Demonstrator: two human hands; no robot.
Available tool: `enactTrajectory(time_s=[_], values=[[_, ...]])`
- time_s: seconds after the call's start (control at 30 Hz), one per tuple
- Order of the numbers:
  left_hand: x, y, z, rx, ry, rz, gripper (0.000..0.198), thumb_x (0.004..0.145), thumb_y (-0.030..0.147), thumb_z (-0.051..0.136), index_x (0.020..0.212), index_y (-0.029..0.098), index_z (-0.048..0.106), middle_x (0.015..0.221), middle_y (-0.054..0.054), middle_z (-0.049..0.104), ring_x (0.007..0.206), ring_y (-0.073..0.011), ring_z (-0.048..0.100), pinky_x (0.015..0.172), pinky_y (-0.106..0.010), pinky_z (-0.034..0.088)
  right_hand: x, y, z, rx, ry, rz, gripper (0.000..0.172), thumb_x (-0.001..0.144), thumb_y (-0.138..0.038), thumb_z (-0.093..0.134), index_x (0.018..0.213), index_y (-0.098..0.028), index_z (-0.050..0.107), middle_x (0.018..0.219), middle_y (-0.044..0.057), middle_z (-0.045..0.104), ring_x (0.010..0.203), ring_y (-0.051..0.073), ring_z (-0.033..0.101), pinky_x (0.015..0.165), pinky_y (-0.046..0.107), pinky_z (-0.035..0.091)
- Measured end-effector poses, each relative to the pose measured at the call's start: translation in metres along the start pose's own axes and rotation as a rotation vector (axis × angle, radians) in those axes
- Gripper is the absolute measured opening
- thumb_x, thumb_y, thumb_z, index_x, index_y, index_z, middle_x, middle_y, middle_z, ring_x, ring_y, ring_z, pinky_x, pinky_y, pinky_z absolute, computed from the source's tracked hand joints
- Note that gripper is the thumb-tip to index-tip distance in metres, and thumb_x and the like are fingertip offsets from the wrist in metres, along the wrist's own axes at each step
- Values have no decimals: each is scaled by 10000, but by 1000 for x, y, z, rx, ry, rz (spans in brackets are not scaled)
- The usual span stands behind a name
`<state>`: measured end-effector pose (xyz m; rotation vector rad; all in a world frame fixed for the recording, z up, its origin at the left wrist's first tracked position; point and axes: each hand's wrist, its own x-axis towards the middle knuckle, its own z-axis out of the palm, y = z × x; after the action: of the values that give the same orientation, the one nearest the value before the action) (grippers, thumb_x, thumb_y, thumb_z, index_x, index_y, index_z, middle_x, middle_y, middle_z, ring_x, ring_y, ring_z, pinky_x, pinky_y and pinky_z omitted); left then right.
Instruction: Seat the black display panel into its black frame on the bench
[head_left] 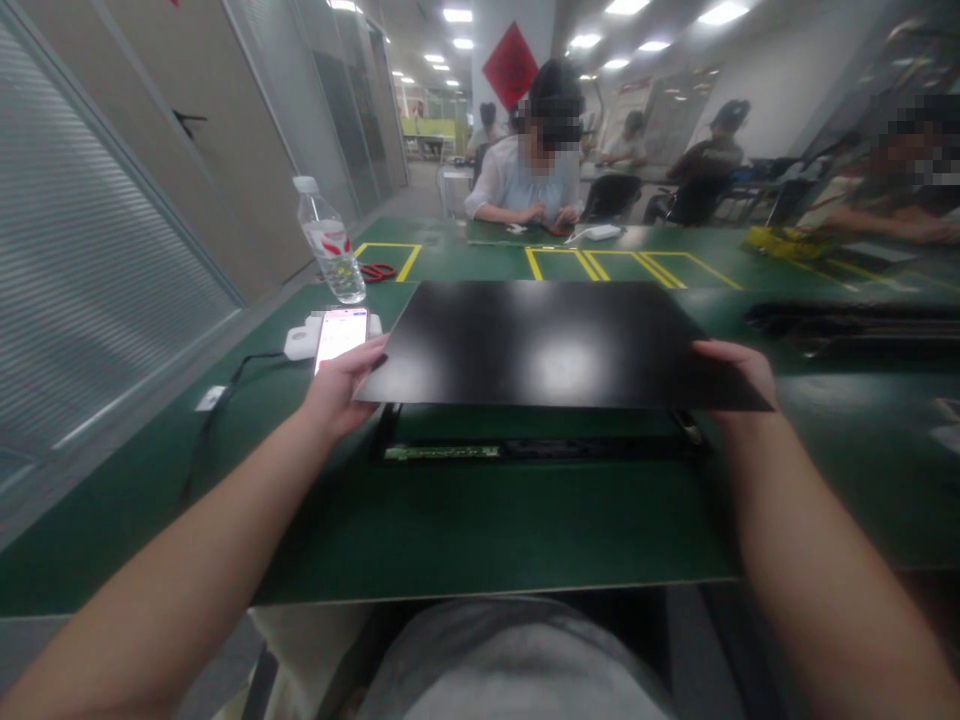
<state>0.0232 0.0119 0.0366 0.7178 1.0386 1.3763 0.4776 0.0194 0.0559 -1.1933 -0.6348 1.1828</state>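
Observation:
A thin, glossy black panel (555, 345) spans the space between my hands, reflecting the ceiling lights. My left hand (346, 390) grips its left edge, and my right hand (739, 375) grips the right edge. Below the panel, on the green table (487, 530), lies a black frame (585, 450) with a strip of green circuit board (442, 453) along its near side. The panel hides most of that frame. Just beyond my left hand is a lit phone (343, 332).
A water bottle (334, 250) and red-handled scissors (377, 271) stand and lie at the back left. White adapter (300, 340) and black cable (217, 405) are at the left. Dark strips (847, 330) lie at the right. A person (525, 180) sits across the table.

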Motion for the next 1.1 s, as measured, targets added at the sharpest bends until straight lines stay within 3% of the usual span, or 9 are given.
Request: enactTrajectory(time_s=[0.1,0.2,0.37,0.53,0.77,1.1], values=[[-2,3,4,-52,34,12,249,752,74,652,972,129,752,813,-59,804,688,-203,755,617,-262,614,-1,6,5,-28,-2,146,183,787,-81,568,795,-192,713,670,59,743,690,256,752,779,411,644],[-4,8,3,-111,33,49,247,711,64,659,940,101,746,778,-61,799,625,-163,720,597,-217,590,-1,11,7,-143,-92,238,185,803,-114,596,856,-215,741,780,58,789,718,246,760,750,378,635],[-5,16,1,-127,35,171,257,635,84,691,885,110,745,705,-45,777,569,-183,693,589,-258,597,10,16,1,-296,-172,327,181,840,-178,604,919,-219,763,839,72,803,766,238,760,752,355,624],[-6,16,4,-92,40,208,311,615,117,685,916,120,763,778,-62,812,639,-205,727,684,-291,633,22,17,-6,-308,-190,245,195,840,-157,605,964,-208,746,834,75,785,709,194,728,651,291,602],[-9,13,2,-2,25,207,260,653,129,718,910,131,759,798,-40,817,731,-213,741,686,-264,617,18,21,-1,-350,8,114,217,802,-108,617,999,-192,647,754,107,763,644,212,728,584,293,599],[-9,6,-1,104,17,225,376,617,181,781,992,158,759,809,-33,807,880,-277,750,720,-315,605,17,22,2,-463,122,15,286,768,-101,634,1034,-206,658,687,65,759,616,192,724,547,242,544]])
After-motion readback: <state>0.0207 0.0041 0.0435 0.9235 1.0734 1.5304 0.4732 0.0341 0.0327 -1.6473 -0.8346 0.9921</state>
